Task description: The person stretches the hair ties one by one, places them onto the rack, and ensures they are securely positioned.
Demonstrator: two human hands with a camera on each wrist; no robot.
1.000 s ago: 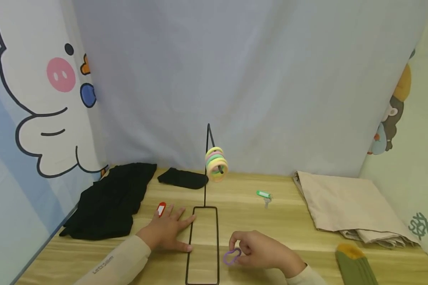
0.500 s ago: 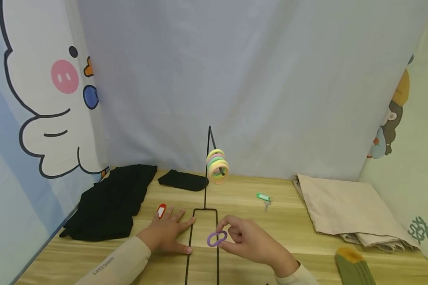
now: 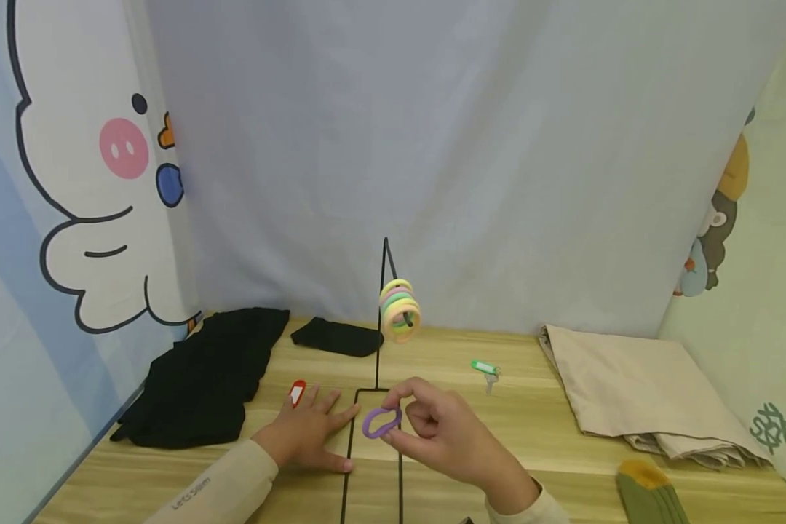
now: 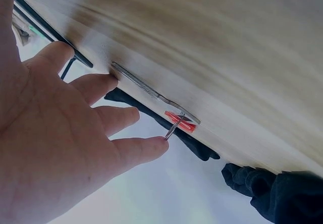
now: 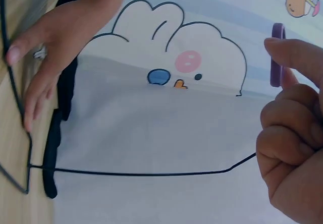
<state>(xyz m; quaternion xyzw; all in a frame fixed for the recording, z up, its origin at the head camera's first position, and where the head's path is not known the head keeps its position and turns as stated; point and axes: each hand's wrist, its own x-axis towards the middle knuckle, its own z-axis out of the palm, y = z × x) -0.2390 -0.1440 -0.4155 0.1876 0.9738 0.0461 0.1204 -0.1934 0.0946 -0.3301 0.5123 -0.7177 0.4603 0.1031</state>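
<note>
My right hand (image 3: 442,437) pinches a purple hair tie (image 3: 367,426) between thumb and index finger, raised over the stand's base; the right wrist view shows this hair tie (image 5: 277,57) edge-on. A black wire stand (image 3: 378,364) has a rectangular base on the table and a tall post with an arm slanting forward. Several pastel hair ties (image 3: 401,309) in yellow, pink, green and peach hang on that arm. Fingers spread, my left hand (image 3: 308,437) rests at the base's left side, its thumb and index finger touching the wire. A key (image 4: 151,90) with a red tag (image 3: 298,394) lies by its fingertips.
Black cloth (image 3: 203,378) lies at the left, with a smaller black piece (image 3: 337,338) behind the stand. A green-tagged key (image 3: 485,367) is right of the post. Folded beige cloth (image 3: 635,378) and a green sock with mustard end (image 3: 651,487) lie at the right.
My right hand has lifted the purple hair tie from near the table, right of the base, and carried it up and left over the base. The left hand stays put.
</note>
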